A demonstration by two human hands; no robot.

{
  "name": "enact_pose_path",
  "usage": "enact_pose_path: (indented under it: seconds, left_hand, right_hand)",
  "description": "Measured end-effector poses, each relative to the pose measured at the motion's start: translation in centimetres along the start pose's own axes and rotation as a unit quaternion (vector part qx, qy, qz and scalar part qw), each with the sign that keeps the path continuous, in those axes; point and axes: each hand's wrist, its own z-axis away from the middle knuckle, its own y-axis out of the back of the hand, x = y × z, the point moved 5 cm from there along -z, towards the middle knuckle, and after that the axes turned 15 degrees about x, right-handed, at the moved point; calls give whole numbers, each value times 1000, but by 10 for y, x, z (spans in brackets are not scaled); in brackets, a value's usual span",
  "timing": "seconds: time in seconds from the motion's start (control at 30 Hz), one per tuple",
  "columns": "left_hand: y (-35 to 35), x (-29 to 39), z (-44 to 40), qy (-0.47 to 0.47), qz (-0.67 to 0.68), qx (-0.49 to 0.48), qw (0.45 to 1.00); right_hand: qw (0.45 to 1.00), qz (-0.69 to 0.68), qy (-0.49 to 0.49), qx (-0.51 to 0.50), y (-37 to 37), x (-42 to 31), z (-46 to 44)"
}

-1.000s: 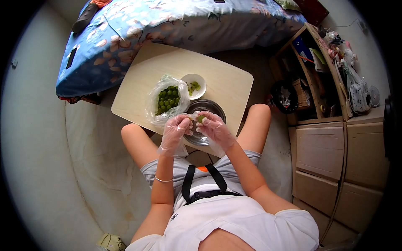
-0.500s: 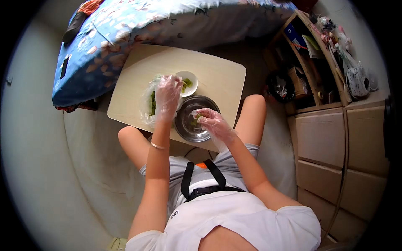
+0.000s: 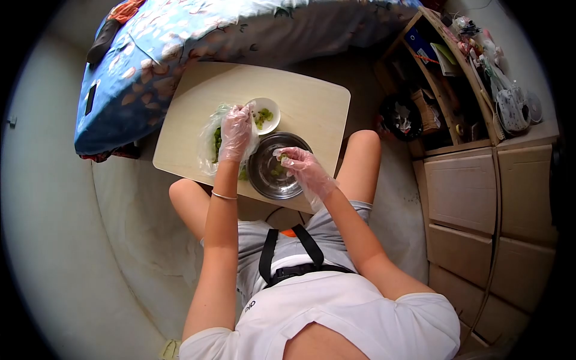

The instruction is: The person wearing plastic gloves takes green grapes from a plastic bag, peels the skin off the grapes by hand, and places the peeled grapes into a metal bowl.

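My left hand (image 3: 236,133), in a clear plastic glove, is at the left rim of a small white bowl (image 3: 275,120) that has green vegetable pieces (image 3: 263,117) in it. Its fingers are drawn together; whatever is between them is too small to make out. Under and beside that wrist lies a clear plastic bag (image 3: 207,144) with green vegetables (image 3: 217,143) inside. Over a steel bowl (image 3: 259,179) my right hand (image 3: 305,170), gloved too, pinches a small green vegetable piece (image 3: 282,158). More green bits (image 3: 277,171) show at the bottom of the steel bowl.
Everything stands on a low cream table (image 3: 300,90) before my knees. Behind it is a bed with a blue flowered cover (image 3: 138,78). To the right are a wooden shelf (image 3: 444,90), a black-lined bin (image 3: 401,120) and brown drawers (image 3: 461,192).
My left fingertips have drawn back slightly from over the white bowl toward its left rim. My right hand stays over the steel bowl, its fingers shifted a little. The view has shifted slightly.
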Motion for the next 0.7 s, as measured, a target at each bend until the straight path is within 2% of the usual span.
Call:
enact_pose_path:
  seconds: [0.1,0.2,0.27,0.37,0.6,0.7]
  left_hand:
    - [9,4,0,23,12,-2,1000]
    - [38,33,0,5,-68,-47,997]
    - [63,57,13,12,59,-35,998]
    - [76,75,45,104,188,-71,974]
    - [89,80,69,158,194,-73,965]
    - [92,80,68,136,163,-82,974]
  right_hand:
    - [1000,6,11,13,-3,-9,1]
    - [999,35,34,23,-9,-24,7]
    - [995,55,77,16,-14,-32,9]
    - [988,100,120,-1,-22,-33,10]
    - [984,128,115,-34,-35,-25,16]
    - [975,171,142,-24,-36,-28,18]
